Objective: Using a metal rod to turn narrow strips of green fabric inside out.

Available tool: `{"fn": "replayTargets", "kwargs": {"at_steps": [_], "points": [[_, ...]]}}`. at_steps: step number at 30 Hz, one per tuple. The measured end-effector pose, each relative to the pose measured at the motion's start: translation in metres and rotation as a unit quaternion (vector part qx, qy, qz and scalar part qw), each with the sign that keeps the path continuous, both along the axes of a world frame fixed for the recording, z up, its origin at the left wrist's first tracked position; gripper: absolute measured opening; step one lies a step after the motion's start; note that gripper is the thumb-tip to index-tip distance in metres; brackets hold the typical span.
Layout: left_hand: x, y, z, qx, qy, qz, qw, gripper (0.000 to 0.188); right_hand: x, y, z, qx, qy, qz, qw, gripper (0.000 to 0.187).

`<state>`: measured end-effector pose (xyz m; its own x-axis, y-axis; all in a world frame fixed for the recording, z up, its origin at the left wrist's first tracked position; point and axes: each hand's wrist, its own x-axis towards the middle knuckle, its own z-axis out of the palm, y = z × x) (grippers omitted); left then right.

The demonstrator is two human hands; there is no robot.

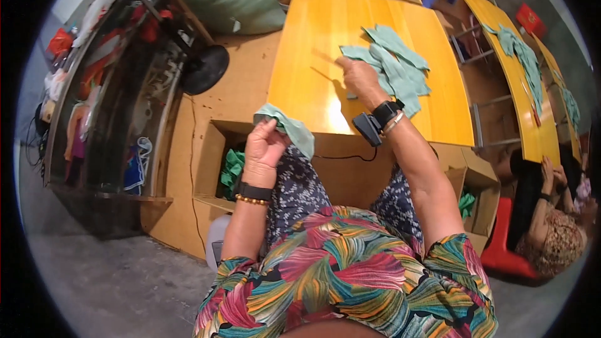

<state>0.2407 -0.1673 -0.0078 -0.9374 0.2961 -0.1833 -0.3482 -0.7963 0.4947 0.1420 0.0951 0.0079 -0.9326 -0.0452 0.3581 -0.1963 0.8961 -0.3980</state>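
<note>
At the near left corner of the glossy yellow wooden table (297,40), the left hand (263,143) pinches a limp, pale green fabric piece (297,133). Above the surface, the right hand (363,81) grips a thin, blurred stick (323,56); overlapping flat green cloths (400,75) lie toward the right edge.

A fisheye lens on the wearer's head, left of a side-by-side pair, looks steeply down and forward at the yellow table (310,22). Nearest, short of the table, the wearer's patterned shirt (350,269) fills the bottom. The left hand (261,144) is by the table's near left corner, the right hand (363,81) above it; a shelf unit (113,169) curves in on its left, another tabletop (483,12) on its right.
</note>
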Motion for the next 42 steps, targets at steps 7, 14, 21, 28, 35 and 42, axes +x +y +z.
{"fn": "replayTargets", "kwargs": {"at_steps": [7, 14, 21, 28, 35, 42], "points": [[-0.003, 0.022, -0.007, 0.007, -0.012, -0.021, 1.000, 0.020, 0.056, 0.086, -0.014, 0.086, -0.019, -0.133, 0.987, 0.025], [-0.014, 0.059, 0.020, 0.027, 0.011, -0.068, 0.997, 0.017, 0.064, 0.090, 0.009, 0.093, 0.024, -0.152, 0.984, 0.017], [-0.016, 0.070, 0.029, 0.021, 0.054, -0.078, 0.995, 0.017, 0.114, 0.050, 0.020, -0.126, 0.057, 0.065, 0.988, 0.020], [-0.008, 0.056, 0.025, 0.014, 0.081, -0.086, 0.993, 0.017, 0.160, 0.025, 0.034, -0.215, 0.007, 0.126, 0.968, 0.017], [-0.006, 0.051, 0.015, 0.001, 0.082, -0.112, 0.990, 0.016, 0.169, 0.017, 0.032, -0.222, -0.011, 0.143, 0.965, 0.018], [-0.008, 0.052, 0.007, 0.041, 0.071, -0.153, 0.985, 0.027, 0.170, 0.017, 0.026, -0.195, -0.015, 0.146, 0.970, 0.020]]}}
